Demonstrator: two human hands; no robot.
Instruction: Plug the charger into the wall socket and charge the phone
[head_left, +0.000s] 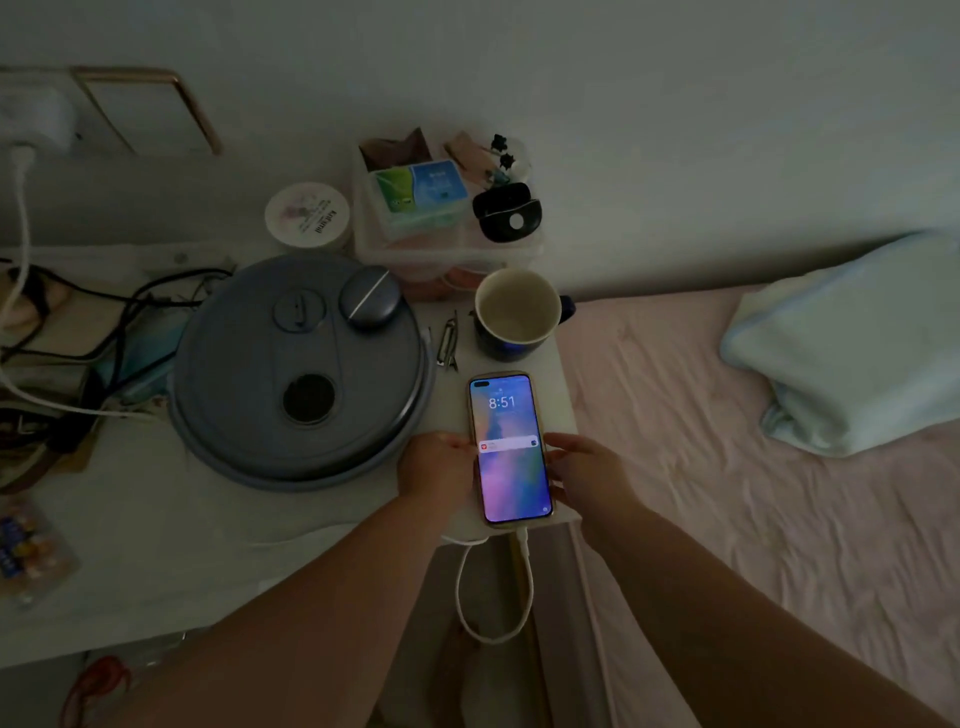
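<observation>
The phone (508, 447) lies face up on the white bedside table (156, 545), near its right front corner, screen lit and reading 8:51. A white charging cable (493, 597) is plugged into its bottom end and loops down below the table edge. My left hand (436, 467) touches the phone's left side and my right hand (582, 473) its right side, fingers on its edges. At the far left, a white charger (31, 124) sits in the wall socket, its white cord (18, 249) hanging down.
A round grey appliance (301, 369) fills the table's middle, with a dark mug (517, 314) and a hair clip (448, 340) behind the phone. A clear box of small items (441, 208) and a round tub (307, 214) stand by the wall. Tangled black cables (104, 322) lie left; a pink bed (753, 493) right.
</observation>
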